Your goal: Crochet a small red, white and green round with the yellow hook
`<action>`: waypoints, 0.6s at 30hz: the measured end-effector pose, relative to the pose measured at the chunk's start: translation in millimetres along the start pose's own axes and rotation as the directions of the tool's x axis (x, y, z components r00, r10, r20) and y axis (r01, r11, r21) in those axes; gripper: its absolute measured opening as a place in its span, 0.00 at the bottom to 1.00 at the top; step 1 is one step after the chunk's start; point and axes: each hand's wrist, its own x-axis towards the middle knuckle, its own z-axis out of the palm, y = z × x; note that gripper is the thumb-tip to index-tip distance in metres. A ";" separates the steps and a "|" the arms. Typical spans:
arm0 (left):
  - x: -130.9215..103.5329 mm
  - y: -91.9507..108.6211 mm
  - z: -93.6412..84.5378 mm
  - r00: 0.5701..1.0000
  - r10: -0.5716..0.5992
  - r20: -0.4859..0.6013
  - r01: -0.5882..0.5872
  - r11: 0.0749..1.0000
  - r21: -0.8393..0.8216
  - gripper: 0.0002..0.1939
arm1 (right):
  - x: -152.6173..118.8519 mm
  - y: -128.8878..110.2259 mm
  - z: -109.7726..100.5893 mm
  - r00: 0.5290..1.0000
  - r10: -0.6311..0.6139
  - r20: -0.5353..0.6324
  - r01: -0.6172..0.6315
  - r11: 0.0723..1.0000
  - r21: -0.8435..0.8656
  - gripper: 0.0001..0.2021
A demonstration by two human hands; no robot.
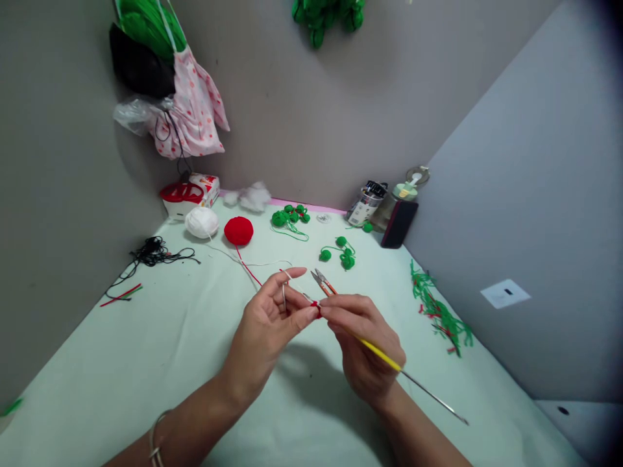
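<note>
Between the fingertips of my left hand (272,318) is a small red crochet piece (316,309), pinched against the thumb. White yarn loops around that hand's raised index finger. My right hand (367,340) grips a crochet hook (382,354) with a yellow handle and a long metal shaft pointing down to the right; its working tip meets the red piece. Thread snips (323,281) with orange handles lie just behind my fingers, partly hidden by them. Strands lead back to a red yarn ball (239,231) and a white yarn ball (201,222).
Green crocheted pieces (292,215) and green balls with yarn (346,259) lie farther back. Black cord (153,251) is at left, green and red yarn scraps (438,308) at right. A phone (400,224) leans near a jar (366,203). White stuffing (256,196) sits by the wall.
</note>
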 end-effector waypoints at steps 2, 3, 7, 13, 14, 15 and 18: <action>-2.4 -1.9 1.9 0.997 0.075 -0.004 -0.074 0.997 0.029 0.25 | -1.4 0.5 0.3 0.996 0.088 -0.016 -0.086 0.991 0.102 0.19; -3.6 -2.7 2.4 0.995 0.097 0.000 -0.097 0.995 0.033 0.24 | -1.8 1.9 0.3 0.989 0.145 -0.020 -0.140 0.976 0.168 0.18; -7.5 -3.9 1.1 0.994 0.105 0.040 -0.105 0.994 0.004 0.23 | 0.0 10.2 1.0 0.945 0.327 0.019 -0.305 0.858 0.412 0.10; -9.2 -3.7 -2.8 0.987 0.127 0.094 -0.128 0.992 0.006 0.21 | 7.4 12.8 3.0 0.896 0.439 0.070 -0.389 0.698 0.601 0.06; -8.6 -4.1 -2.5 0.988 0.124 0.092 -0.125 0.992 0.010 0.21 | 7.4 12.7 3.0 0.895 0.440 0.071 -0.389 0.696 0.603 0.06; -7.8 -4.5 -1.9 0.989 0.117 0.090 -0.118 0.993 0.016 0.22 | 6.9 12.9 2.8 0.897 0.437 0.073 -0.390 0.701 0.597 0.06; -5.1 -4.6 0.5 0.992 0.077 0.096 -0.079 0.997 0.019 0.24 | 3.3 13.7 1.9 0.910 0.409 0.072 -0.378 0.745 0.549 0.07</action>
